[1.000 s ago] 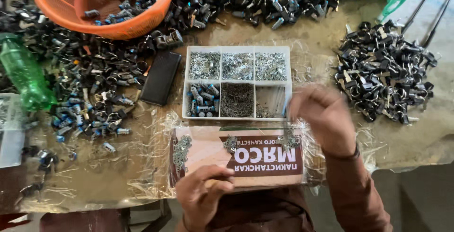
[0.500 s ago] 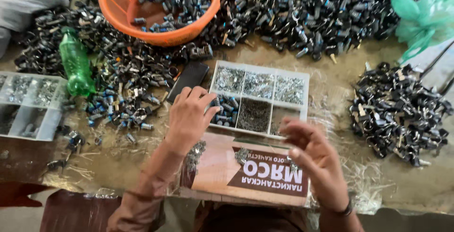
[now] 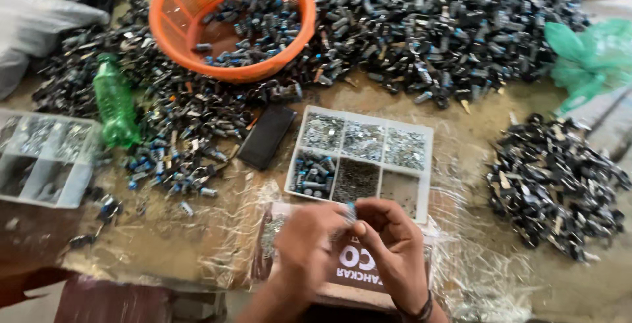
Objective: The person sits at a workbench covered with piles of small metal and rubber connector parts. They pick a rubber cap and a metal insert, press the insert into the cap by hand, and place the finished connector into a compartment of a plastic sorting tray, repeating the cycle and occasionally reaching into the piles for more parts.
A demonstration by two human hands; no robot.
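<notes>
Both hands, left hand back from the compartment tray and right hand, now pinch one small blue-tipped part together at lower centre, so a piece is picked.

both hands meet low in view, around six o'clock. the left hand curls its fingers toward the right hand, fingertips touching, pinching together; forearms enter from below.
</notes>
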